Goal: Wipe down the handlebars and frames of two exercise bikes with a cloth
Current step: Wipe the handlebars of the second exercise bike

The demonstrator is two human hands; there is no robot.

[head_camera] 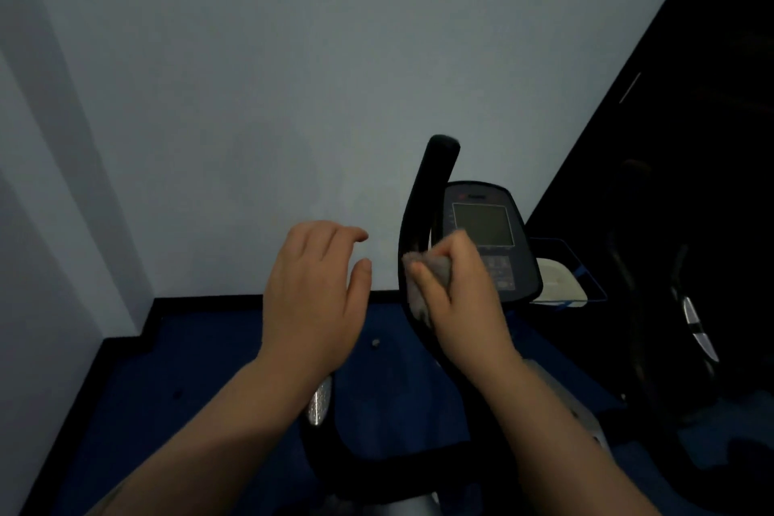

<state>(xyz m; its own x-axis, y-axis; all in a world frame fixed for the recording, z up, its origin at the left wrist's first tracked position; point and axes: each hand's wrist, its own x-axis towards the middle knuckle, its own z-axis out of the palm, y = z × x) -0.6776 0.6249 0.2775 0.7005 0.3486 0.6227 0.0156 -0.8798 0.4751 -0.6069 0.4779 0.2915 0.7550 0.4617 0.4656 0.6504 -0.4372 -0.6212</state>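
Observation:
A black curved handlebar (423, 197) of an exercise bike rises in the middle right of the view, beside its console (486, 235) with a grey screen. My right hand (456, 293) grips a grey cloth (423, 285) wrapped against the handlebar's upright part. My left hand (314, 289) hovers to the left of the bar with loosely spread fingers, holding nothing. A silver grip section (320, 402) of the lower handlebar shows under my left wrist. The bike's grey frame (578, 411) lies below my right forearm.
A second dark machine (687, 306) stands at the right, hard to make out in the shadow. A white object lies in a clear tray (561, 276) behind the console. Blue floor (218, 369) meets a pale wall (251, 96) ahead.

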